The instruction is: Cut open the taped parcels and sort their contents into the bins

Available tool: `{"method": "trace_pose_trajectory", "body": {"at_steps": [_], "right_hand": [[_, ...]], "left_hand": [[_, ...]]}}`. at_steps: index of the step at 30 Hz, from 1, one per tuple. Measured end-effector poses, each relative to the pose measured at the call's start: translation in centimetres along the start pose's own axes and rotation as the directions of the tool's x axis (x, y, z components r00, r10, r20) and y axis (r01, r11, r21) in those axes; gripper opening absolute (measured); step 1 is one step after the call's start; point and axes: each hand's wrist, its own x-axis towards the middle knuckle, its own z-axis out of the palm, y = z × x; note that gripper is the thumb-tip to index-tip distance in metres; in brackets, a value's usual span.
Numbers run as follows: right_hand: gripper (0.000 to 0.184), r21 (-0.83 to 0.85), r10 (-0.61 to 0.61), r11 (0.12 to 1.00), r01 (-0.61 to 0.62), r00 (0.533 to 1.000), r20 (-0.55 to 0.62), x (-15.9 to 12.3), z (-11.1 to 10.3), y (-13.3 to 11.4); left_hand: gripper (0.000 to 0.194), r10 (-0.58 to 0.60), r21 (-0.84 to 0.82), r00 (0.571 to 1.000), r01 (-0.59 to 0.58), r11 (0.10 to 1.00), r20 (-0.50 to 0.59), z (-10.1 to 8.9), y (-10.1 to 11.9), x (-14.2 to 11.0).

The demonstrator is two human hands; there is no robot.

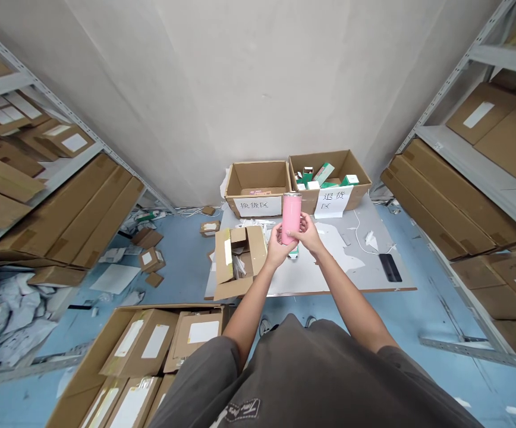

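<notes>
A pink tumbler [292,215] with a silvery rim stands upright between my hands, held above the table. My left hand [278,245] wraps its lower left side, and my right hand [308,233] grips it from the lower right. Just below them, a small green and white box [293,253] shows partly on the table. Left of my left hand sits an opened cardboard box [254,249] with its flaps spread and clear wrapping inside.
Behind are two cartons with paper signs: the left carton [258,173] holds something pink, the right carton [351,166] several green-white boxes. A phone [390,267] lies on the table [329,276]. A large carton [84,371] of parcels stands front left. Loaded shelves [481,148] flank both sides.
</notes>
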Motion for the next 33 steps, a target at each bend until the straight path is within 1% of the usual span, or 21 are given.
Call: {"method": "trace_pose_trajectory", "body": {"at_steps": [3,5,7,10,12,13,15,17,19,21,24,27,29,31,33], "right_hand": [[0.090,0.021,0.008,1.000,-0.011,0.992,0.123,-0.1,-0.4,-0.6],[0.085,0.016,0.011,1.000,-0.013,0.991,0.136,-0.2,-0.5,-0.7],[0.085,0.000,0.015,1.000,-0.015,0.997,0.079,-0.2,-0.4,-0.4],[0.091,-0.043,0.019,0.999,-0.020,1.000,-0.019,-0.2,-0.2,0.2],[0.096,-0.072,0.007,0.997,-0.010,0.999,-0.041,-0.2,0.0,0.4],[0.099,-0.077,0.000,0.997,-0.002,0.999,-0.034,-0.2,0.0,0.4],[0.103,-0.067,-0.008,0.998,0.009,1.000,0.017,-0.2,-0.1,0.3],[0.103,-0.052,-0.006,0.999,0.011,0.996,0.091,-0.1,-0.4,-0.1],[0.101,-0.052,0.004,0.999,0.003,0.992,0.130,-0.1,-0.6,-0.4],[0.101,-0.057,0.006,0.998,0.001,0.993,0.116,-0.2,-0.8,-0.6],[0.102,-0.050,0.004,0.999,0.000,0.997,0.083,-0.3,-0.9,-0.5],[0.102,-0.051,0.022,0.999,-0.017,0.995,0.095,-0.3,-0.9,-0.3],[0.097,-0.055,0.025,0.998,-0.019,0.995,0.100,-0.1,-0.8,-0.2],[0.090,-0.063,0.010,0.998,-0.005,0.996,0.083,0.3,-0.8,-0.4],[0.087,-0.065,-0.014,0.998,0.018,0.998,0.061,0.9,-0.7,-0.7]], "left_hand": [[0.095,-0.003,-0.099,0.993,0.015,0.995,0.115,-0.7,-0.2,0.2],[0.095,0.002,-0.099,0.988,0.014,0.995,0.153,-0.8,-0.3,0.0],[0.099,0.013,-0.044,0.991,-0.008,0.999,0.131,-0.7,-0.1,-0.4],[0.105,0.041,0.103,0.998,-0.047,0.994,0.052,-0.4,0.2,-0.8],[0.103,0.046,0.151,0.998,-0.051,0.987,0.039,-0.4,0.3,-0.6],[0.102,0.039,0.139,0.998,-0.046,0.989,0.051,-0.5,0.2,-0.4],[0.101,0.020,0.057,0.995,-0.026,0.998,0.100,-0.9,0.0,0.0],[0.102,0.014,-0.023,0.989,-0.010,1.000,0.150,-1.2,-0.2,0.3],[0.103,0.011,-0.049,0.985,-0.002,0.999,0.171,-1.3,-0.4,0.2],[0.105,-0.004,-0.023,0.987,0.008,1.000,0.158,-1.2,-0.4,-0.2],[0.105,-0.025,0.047,0.994,0.020,0.999,0.106,-1.0,-0.5,-0.7],[0.101,-0.031,0.090,0.996,0.023,0.996,0.086,-1.2,-0.7,-0.7],[0.099,-0.036,0.088,0.995,0.028,0.996,0.091,-1.5,-1.0,-0.5],[0.099,-0.035,0.080,0.995,0.027,0.996,0.095,-1.8,-1.2,-0.4],[0.098,-0.032,0.085,0.994,0.023,0.996,0.102,-2.0,-1.5,-0.5]]}}
